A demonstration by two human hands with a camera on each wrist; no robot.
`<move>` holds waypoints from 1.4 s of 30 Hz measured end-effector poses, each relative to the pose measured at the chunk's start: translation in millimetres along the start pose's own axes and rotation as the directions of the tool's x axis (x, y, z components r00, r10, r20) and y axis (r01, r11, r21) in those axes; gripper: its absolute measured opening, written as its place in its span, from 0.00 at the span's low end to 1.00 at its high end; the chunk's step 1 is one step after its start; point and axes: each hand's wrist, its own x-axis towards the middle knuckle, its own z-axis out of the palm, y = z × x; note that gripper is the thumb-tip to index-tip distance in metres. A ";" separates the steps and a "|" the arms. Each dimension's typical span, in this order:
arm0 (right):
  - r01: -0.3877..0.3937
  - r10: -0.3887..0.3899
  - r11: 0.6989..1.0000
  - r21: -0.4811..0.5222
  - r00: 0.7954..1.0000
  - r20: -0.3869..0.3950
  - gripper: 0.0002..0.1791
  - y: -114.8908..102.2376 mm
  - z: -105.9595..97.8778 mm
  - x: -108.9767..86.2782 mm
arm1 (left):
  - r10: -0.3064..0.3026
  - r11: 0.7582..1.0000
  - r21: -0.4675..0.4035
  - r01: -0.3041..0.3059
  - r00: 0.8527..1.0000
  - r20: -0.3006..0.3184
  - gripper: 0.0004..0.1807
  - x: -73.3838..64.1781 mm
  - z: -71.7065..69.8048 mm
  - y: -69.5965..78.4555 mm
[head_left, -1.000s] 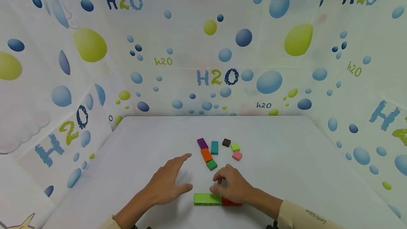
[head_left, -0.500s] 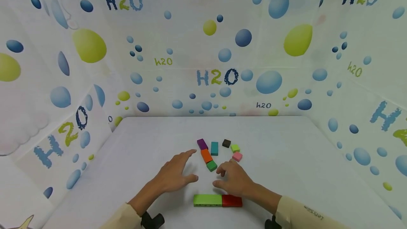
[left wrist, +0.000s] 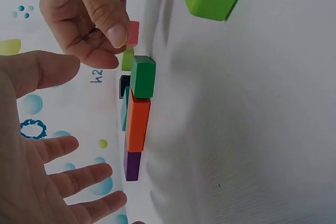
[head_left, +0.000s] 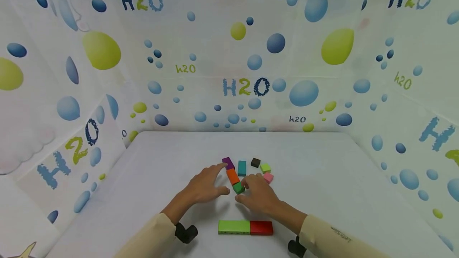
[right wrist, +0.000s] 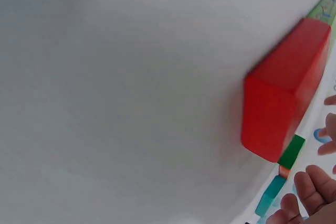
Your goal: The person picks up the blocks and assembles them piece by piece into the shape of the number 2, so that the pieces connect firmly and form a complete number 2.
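Note:
A purple block [head_left: 227, 162], an orange block [head_left: 232, 176] and a green block [head_left: 238, 188] lie end to end in a slanting row on the white table. To their left my left hand [head_left: 204, 186] hovers with fingers spread, its index fingertip nearest the purple block. My right hand [head_left: 259, 194], fingers loosely bent and thumb apart, is just right of the green block [left wrist: 143, 76] and holds nothing. Nearer to me, a long lime-green block [head_left: 234, 227] and a red block [head_left: 261, 228] lie end to end.
Behind the hands are a teal block [head_left: 242, 168], a black block [head_left: 255, 162], a small lime block [head_left: 265, 168] and a pink block [head_left: 268, 177]. A patterned sheet [head_left: 201, 43] rises at the table's back and sides.
Both hands have moved forward, away from the lime-green and red pair, toward the slanting row. The red block, partly covered before, shows fully. The blocks themselves stay put.

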 end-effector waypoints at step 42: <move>-0.191 0.206 0.972 -0.139 0.974 0.099 0.17 -27.9 1.5 57.0 | -0.052 0.995 0.093 0.045 0.996 0.075 0.46 19.0 -1.9 -7.2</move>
